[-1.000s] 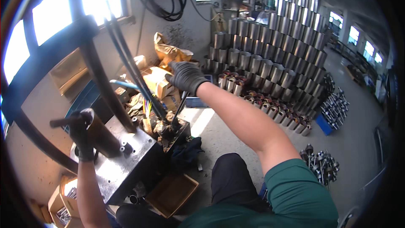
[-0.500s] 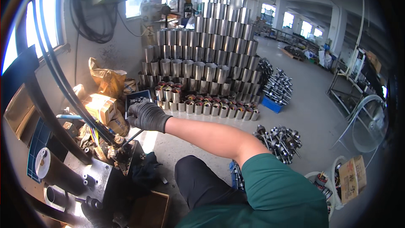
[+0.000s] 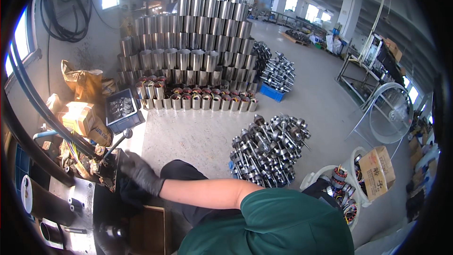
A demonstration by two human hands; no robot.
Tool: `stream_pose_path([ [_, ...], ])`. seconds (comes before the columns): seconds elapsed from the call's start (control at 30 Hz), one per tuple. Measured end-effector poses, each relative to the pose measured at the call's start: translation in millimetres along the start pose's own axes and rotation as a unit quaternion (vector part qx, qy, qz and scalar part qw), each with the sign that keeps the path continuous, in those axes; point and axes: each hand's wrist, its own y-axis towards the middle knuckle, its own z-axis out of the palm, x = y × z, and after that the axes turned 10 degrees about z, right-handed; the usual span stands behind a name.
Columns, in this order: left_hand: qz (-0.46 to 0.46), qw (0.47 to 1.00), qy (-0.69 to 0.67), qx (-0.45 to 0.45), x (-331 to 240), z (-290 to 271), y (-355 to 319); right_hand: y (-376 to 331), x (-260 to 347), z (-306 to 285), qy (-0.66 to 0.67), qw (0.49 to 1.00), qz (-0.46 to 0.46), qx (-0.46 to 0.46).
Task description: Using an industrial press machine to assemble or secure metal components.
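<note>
The right hand (image 3: pixel 141 174), in a dark grey knitted glove, is blurred left of centre in the lower half of the frame, its forearm coming in from the green short sleeve (image 3: pixel 278 212) at lower centre. Its fingers point to the upper left, below a dark metal lever with a round knob (image 3: pixel 127 134) that leans to the upper right; how wide the fingers stand cannot be told.

The left hand (image 3: pixel 111 244), dim and dark-gloved, is at the lower left edge, beside a blurred shiny round metal piece (image 3: pixel 113 230). Whether it grips this piece cannot be told.

To its left is a grey steel worktop with bolt holes (image 3: pixel 89 205). On it a thick dark cylinder (image 3: pixel 45 203) lies tilted in view at the far lower left, with a short hollow metal tube (image 3: pixel 51 231) just below it. A brown open-topped box (image 3: pixel 145 233) sits at the bottom, right of the left hand.

Above the lever, a blue plastic crate (image 3: pixel 126 124) holds small metal parts. Tall tiers of silver metal cylinders (image 3: pixel 207 35) fill the upper centre, and a heap of metal shafts (image 3: pixel 269 151) lies right of centre.
</note>
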Motion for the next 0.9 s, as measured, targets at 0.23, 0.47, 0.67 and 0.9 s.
stream_pose_path([
  [0.23,0.098,0.943,0.317,-0.036,72.9,22.2,3.0,-133.5,-78.8,41.5,0.183,0.768,0.61,0.061],
  [0.47,0.116,0.923,0.367,-0.012,101.4,75.1,25.7,-121.9,-169.2,31.6,0.025,0.899,0.435,-0.045],
  [0.67,0.083,0.94,0.329,0.031,92.3,21.2,41.5,-117.9,-94.7,15.3,0.016,0.85,0.526,0.023],
  [0.9,-0.004,0.981,0.193,0.01,125.2,57.5,70.0,-86.7,-22.9,-18.2,0.103,0.914,0.389,0.055],
])
